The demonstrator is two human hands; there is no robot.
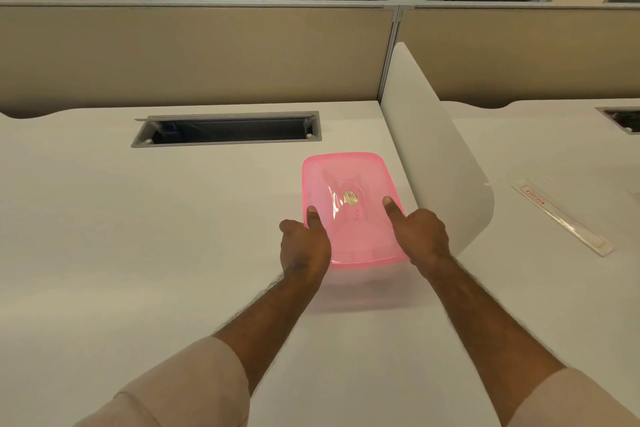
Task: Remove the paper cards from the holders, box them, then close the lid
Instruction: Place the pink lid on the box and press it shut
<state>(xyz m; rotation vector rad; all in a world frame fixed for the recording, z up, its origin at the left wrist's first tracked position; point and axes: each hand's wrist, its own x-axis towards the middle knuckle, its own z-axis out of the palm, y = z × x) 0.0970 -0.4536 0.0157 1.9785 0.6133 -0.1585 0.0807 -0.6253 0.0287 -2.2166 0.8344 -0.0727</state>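
Lid (349, 204) on box — both hands grip edges.

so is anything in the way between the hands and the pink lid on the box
Nothing visible. The left hand and right hand already grip the near corners of the pink lid, thumbs pressed on top. The lid sits on the clear box, with only bare desk around it.

A white table (104, 218) is spreading out beneath the hands. Beyond them a grey cable tray (227, 129) is sitting open in its surface. A white divider panel (433, 149) is standing just right of the right hand, with a clear ruler (561, 217) lying farther right. Beige partitions (194, 55) are rising behind.
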